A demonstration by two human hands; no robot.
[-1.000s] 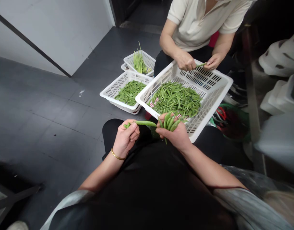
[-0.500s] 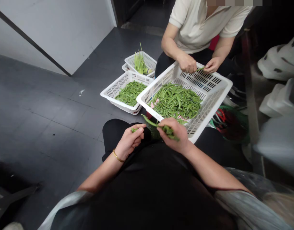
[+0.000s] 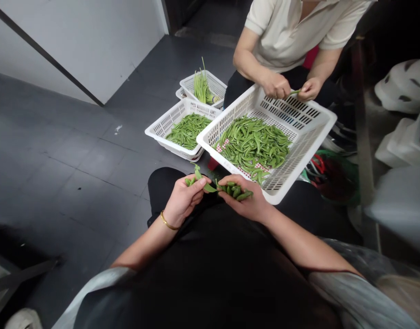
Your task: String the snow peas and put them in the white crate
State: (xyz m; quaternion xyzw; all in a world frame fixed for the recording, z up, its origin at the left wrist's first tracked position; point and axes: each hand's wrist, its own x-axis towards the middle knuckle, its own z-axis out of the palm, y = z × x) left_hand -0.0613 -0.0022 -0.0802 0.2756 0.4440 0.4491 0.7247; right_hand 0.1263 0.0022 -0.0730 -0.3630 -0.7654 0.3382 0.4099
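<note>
Between thumb and fingers, my left hand pinches a flat green pea pod; another bit of green pod pokes up beside its index finger. My right hand is curled round a small bunch of pea pods, and its fingertips meet the tail end of the pod in my left hand. Both hands are over my lap, just before the near corner of a large white basket. Inside that basket lies a heap of pea pods on a red-and-white patterned bottom.
Across the basket, a person in a cream shirt holds a green pod over its far rim. A smaller white basket with pods stands to the left, and behind it a basket with long green stalks. White containers are at right.
My hands have come together. The pod that stuck out of my right hand is now pinched in my left, and my right hand has turned, showing more of its bunch.
</note>
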